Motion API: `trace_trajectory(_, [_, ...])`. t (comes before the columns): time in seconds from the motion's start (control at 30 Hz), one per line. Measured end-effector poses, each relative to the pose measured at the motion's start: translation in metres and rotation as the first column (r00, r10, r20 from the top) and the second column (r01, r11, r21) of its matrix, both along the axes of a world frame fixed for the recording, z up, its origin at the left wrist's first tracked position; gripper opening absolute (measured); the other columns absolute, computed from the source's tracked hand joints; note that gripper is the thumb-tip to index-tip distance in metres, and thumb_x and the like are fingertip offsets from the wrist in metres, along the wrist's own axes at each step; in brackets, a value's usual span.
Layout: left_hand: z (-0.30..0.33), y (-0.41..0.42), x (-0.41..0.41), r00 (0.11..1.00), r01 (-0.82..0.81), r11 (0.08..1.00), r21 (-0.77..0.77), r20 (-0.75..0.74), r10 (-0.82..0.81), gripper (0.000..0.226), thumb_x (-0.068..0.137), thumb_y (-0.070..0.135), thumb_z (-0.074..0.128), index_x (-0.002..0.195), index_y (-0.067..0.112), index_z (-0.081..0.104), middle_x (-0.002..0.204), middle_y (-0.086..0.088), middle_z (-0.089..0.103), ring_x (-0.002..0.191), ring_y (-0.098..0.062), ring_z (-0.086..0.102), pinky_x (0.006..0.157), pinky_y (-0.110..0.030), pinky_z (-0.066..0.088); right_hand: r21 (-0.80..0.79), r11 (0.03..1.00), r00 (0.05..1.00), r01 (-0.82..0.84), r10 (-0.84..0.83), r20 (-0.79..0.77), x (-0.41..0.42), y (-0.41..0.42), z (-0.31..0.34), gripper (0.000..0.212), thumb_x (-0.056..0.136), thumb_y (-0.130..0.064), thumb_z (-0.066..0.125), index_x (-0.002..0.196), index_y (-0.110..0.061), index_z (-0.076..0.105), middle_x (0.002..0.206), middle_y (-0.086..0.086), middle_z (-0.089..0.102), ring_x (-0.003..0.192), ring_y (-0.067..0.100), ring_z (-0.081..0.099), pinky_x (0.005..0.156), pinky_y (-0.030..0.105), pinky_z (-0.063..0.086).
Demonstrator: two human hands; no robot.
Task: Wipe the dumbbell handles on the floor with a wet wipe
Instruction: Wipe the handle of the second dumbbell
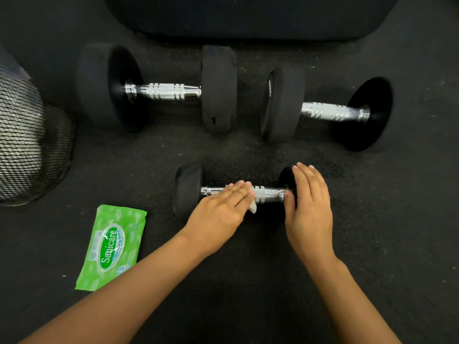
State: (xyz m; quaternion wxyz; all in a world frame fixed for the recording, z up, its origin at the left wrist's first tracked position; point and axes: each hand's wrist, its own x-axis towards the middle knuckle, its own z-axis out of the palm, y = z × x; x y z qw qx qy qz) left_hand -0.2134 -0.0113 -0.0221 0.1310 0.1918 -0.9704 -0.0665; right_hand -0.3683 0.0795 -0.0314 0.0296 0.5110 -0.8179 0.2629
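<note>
Three black dumbbells with chrome handles lie on the dark floor. The small near one is under my hands. My left hand lies flat with straight fingers on its handle, pressing a white wet wipe whose corner shows below my fingertips. My right hand rests with straight fingers on the dumbbell's right weight, thumb near the handle's end. A large dumbbell lies at the back left and another at the back right.
A green pack of wet wipes lies on the floor at the lower left. A black mesh basket stands at the left edge. A large dark padded object sits behind the dumbbells.
</note>
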Motion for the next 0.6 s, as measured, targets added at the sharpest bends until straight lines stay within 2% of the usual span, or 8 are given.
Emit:
trace_trajectory(0.13, [-0.005, 0.004, 0.004, 0.998, -0.058, 0.998, 0.019, 0.003, 0.058, 0.038, 0.074, -0.001, 0.046, 0.106, -0.004, 0.066, 0.111, -0.021, 0.065, 0.102, -0.030, 0.064, 0.086, -0.041, 0.049, -0.005, 1.000, 1.000, 0.011, -0.011, -0.002, 0.002, 0.000, 0.000, 0.045, 0.092, -0.019, 0.037, 0.131, 0.001, 0.046, 0.135, 0.013, 0.048, 0.132, 0.026, 0.033, 0.113, 0.029, 0.018])
trace_trajectory(0.23, [0.009, -0.002, -0.017, 0.994, -0.095, 0.980, 0.174, 0.070, 0.084, 0.043, 0.068, -0.006, 0.061, 0.110, 0.001, 0.066, 0.113, -0.017, 0.066, 0.097, -0.031, 0.066, 0.075, -0.046, 0.057, -0.006, 1.000, 1.000, 0.028, -0.028, 0.005, 0.004, 0.000, -0.001, 0.045, 0.092, -0.020, 0.036, 0.131, 0.000, 0.046, 0.136, 0.013, 0.048, 0.133, 0.026, 0.033, 0.113, 0.029, 0.018])
trace_trajectory(0.3, [0.019, -0.009, -0.024, 0.978, -0.183, 0.949, 0.259, 0.146, 0.148, 0.045, 0.083, 0.002, 0.055, 0.126, 0.016, 0.056, 0.130, -0.003, 0.057, 0.110, -0.023, 0.060, 0.085, -0.038, 0.052, -0.002, 1.000, 1.000, 0.018, -0.018, 0.003, 0.003, -0.001, 0.000, 0.045, 0.092, -0.019, 0.037, 0.131, 0.001, 0.047, 0.135, 0.013, 0.048, 0.132, 0.027, 0.034, 0.113, 0.028, 0.016])
trace_trajectory(0.37, [0.017, -0.011, -0.021, 0.950, -0.286, 0.916, 0.283, 0.208, 0.232, 0.050, 0.089, 0.006, 0.050, 0.135, 0.026, 0.045, 0.140, 0.005, 0.047, 0.119, -0.018, 0.052, 0.094, -0.034, 0.044, 0.008, 1.000, 1.000, 0.006, -0.007, 0.006, 0.000, -0.002, 0.001, 0.045, 0.092, -0.019, 0.037, 0.131, 0.001, 0.046, 0.135, 0.013, 0.048, 0.132, 0.027, 0.034, 0.114, 0.025, 0.014])
trace_trajectory(0.5, [0.018, 0.002, -0.013, 0.943, -0.307, 0.898, 0.315, 0.229, 0.242, 0.054, 0.093, 0.004, 0.043, 0.143, 0.018, 0.032, 0.150, -0.002, 0.030, 0.137, -0.021, 0.030, 0.110, -0.033, 0.028, 0.001, 1.000, 1.000, 0.014, -0.014, 0.012, 0.003, 0.001, 0.000, 0.044, 0.092, -0.018, 0.038, 0.132, 0.000, 0.046, 0.136, 0.012, 0.047, 0.133, 0.026, 0.033, 0.114, 0.026, 0.015])
trace_trajectory(0.53, [0.019, 0.004, -0.015, 0.945, -0.291, 0.903, 0.315, 0.244, 0.219, 0.054, 0.093, 0.004, 0.042, 0.144, 0.018, 0.031, 0.151, -0.003, 0.029, 0.138, -0.022, 0.028, 0.111, -0.034, 0.026, -0.006, 1.000, 1.000, 0.017, -0.016, 0.014, 0.005, 0.002, -0.001, 0.043, 0.092, -0.016, 0.041, 0.131, 0.000, 0.046, 0.136, 0.012, 0.047, 0.133, 0.026, 0.033, 0.114, 0.028, 0.017])
trace_trajectory(0.6, [0.020, 0.001, -0.022, 0.950, -0.264, 0.915, 0.306, 0.247, 0.192, 0.051, 0.092, 0.006, 0.044, 0.141, 0.020, 0.037, 0.146, -0.003, 0.038, 0.132, -0.023, 0.038, 0.105, -0.035, 0.034, -0.010, 1.000, 1.000, 0.019, -0.019, 0.013, 0.006, 0.004, -0.001, 0.041, 0.092, -0.010, 0.046, 0.131, 0.001, 0.046, 0.136, 0.012, 0.047, 0.133, 0.026, 0.033, 0.113, 0.031, 0.019])
